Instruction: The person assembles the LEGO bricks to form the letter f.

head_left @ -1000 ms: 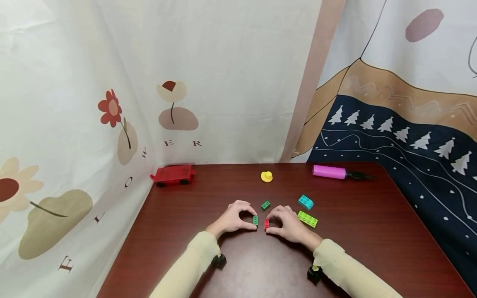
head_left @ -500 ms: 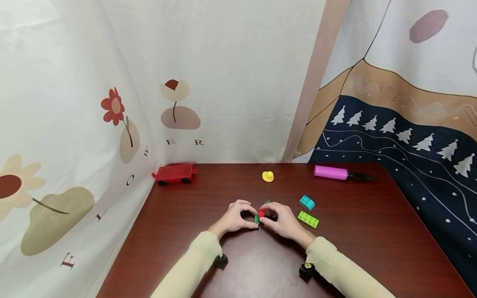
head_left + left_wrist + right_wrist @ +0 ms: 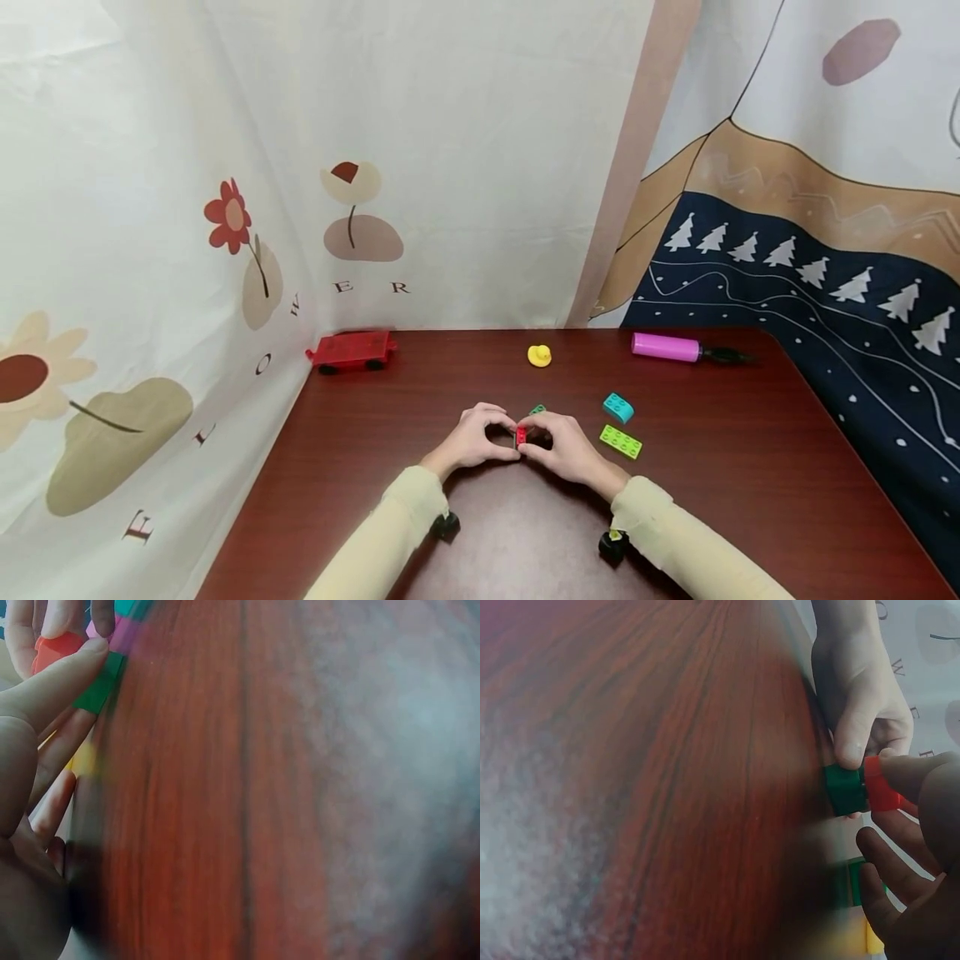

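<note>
My left hand [image 3: 474,437] pinches a green toy brick [image 3: 845,790] between thumb and fingers, low over the table. Opposite it, my right hand [image 3: 562,446] grips a small red brick [image 3: 521,435] by its sides. In the right wrist view the red brick meets the studded side of the green one; whether they are pressed fully together I cannot tell. From the head view, the red brick covers most of the green brick. A second green brick [image 3: 537,409] lies just behind my right fingers, partly hidden by them.
To the right lie a lime-green brick [image 3: 620,442] and a turquoise brick [image 3: 618,407]. Along the table's back edge are a red toy wagon [image 3: 351,351], a yellow rubber duck [image 3: 539,356] and a pink hand pump [image 3: 666,347]. Printed curtains rise behind the table [image 3: 420,392].
My right hand has moved left, bringing the red brick from apart to over the green brick. My left hand has hardly moved and keeps its grip.
</note>
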`<state>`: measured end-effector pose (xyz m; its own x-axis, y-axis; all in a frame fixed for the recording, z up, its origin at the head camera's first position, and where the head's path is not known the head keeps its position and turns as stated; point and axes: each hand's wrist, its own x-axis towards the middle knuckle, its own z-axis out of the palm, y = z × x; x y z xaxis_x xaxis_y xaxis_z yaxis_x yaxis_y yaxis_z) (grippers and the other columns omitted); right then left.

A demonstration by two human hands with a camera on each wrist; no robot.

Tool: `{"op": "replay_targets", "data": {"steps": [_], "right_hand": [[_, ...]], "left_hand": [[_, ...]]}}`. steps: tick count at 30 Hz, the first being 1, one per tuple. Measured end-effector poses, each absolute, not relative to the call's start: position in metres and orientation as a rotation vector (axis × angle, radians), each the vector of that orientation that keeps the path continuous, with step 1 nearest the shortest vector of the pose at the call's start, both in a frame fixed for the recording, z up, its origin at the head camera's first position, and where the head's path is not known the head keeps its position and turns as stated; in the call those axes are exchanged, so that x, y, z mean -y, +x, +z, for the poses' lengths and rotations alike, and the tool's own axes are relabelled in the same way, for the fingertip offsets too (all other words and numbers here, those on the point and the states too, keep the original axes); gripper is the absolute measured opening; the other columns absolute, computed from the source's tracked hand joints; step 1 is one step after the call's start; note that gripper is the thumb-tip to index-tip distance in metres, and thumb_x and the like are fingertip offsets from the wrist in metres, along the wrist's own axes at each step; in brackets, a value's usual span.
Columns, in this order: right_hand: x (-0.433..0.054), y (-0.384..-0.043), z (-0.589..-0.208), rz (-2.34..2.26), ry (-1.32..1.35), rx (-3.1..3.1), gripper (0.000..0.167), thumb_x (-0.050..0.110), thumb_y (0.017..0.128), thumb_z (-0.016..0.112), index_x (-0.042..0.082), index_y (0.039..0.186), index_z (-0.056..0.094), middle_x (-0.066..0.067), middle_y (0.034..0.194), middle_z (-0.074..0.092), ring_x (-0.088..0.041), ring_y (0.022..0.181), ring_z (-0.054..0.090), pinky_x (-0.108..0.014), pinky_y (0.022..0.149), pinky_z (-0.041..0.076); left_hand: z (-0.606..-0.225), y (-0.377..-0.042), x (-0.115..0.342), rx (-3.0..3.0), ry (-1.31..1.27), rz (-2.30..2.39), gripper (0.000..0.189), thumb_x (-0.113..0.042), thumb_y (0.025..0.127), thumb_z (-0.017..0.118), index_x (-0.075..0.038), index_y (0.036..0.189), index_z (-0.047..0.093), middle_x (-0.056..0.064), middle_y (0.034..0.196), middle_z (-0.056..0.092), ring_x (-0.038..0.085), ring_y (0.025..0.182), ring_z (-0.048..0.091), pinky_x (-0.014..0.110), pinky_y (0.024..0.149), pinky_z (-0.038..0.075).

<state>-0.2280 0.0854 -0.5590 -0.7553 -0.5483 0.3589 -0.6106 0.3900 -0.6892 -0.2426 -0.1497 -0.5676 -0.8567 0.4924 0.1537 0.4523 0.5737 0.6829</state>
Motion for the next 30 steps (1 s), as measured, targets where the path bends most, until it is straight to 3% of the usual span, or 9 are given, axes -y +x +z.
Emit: {"op": "replay_targets", "data": {"steps": [14,30], "right_hand": [[-0.074,-0.231,-0.553,1.121,1.141,2.520,0.029,0.008,0.087,0.086,0.001,0.114,0.078,-0.004,0.100,0.075,-0.015,0.090,0.068,-0.030,0.078,0.057],[-0.073,-0.232,-0.556,1.202,1.115,2.484,0.026,0.005,0.083,0.089,0.000,0.107,0.080,-0.003,0.097,0.075,-0.016,0.091,0.070,-0.032,0.080,0.059]], "left_hand": [[-0.568,-0.241,0.148,-2.761,0.812,1.166,0.040,-0.032,0.075,0.097,-0.014,0.107,0.081,-0.001,0.109,0.076,0.024,0.120,0.057,0.055,0.107,0.032],[-0.568,-0.243,0.149,-2.769,0.852,1.119,0.040,-0.035,0.075,0.097,-0.019,0.108,0.080,-0.008,0.107,0.075,0.016,0.113,0.058,0.051,0.107,0.034]]}}
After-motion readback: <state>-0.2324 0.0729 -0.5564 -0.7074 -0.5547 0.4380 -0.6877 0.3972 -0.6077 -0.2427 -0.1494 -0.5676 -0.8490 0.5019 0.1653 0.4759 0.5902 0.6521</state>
